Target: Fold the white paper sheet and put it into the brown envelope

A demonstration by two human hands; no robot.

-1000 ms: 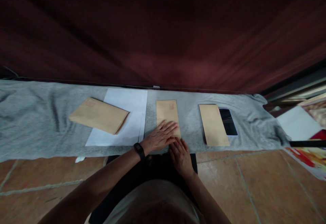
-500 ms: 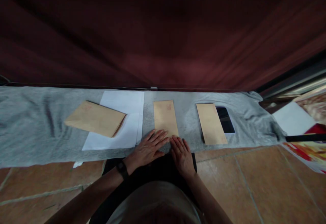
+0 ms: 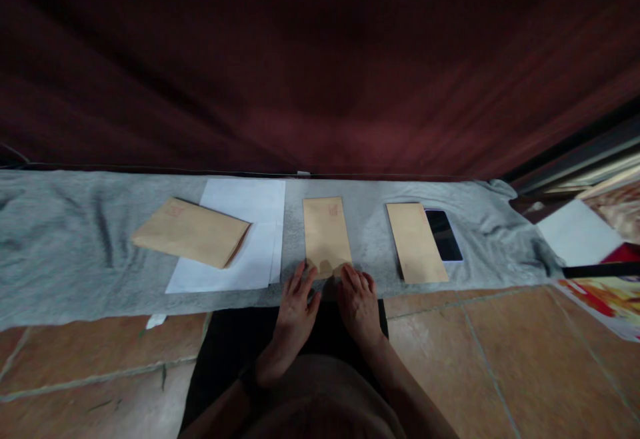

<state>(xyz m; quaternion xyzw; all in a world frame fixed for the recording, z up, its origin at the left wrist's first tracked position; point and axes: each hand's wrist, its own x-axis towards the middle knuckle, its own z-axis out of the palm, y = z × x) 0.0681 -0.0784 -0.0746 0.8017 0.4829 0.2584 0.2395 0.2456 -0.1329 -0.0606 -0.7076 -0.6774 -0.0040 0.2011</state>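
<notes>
A brown paper envelope point(image 3: 327, 232) with a small red printed mark lies upright in front of me on the grey cloth. My left hand point(image 3: 296, 302) is at its lower left corner, fingers spread and thumb apart, fingertips touching the paper. At the lower right corner rests my right hand point(image 3: 359, 299), its fingers side by side and slightly bent on the envelope's edge. Neither hand lifts anything. A stack of brown envelopes point(image 3: 193, 231) lies slanted to the left, partly over white paper sheets point(image 3: 245, 192). To the right is another brown envelope point(image 3: 417, 242), possibly more than one.
A dark-screened phone point(image 3: 444, 236) lies against the right-hand envelope. Grey cloth point(image 3: 367, 226) covers the long narrow surface, with a dark red curtain point(image 3: 320, 79) behind it. Tiled floor point(image 3: 450, 339) shows below. Papers and a colourful printed sheet point(image 3: 605, 302) are at the far right.
My left hand has drawn back from across the envelope's lower edge to its lower left corner, and its wrist has turned. My right hand stays near the right corner, its fingers a bit more bent.
</notes>
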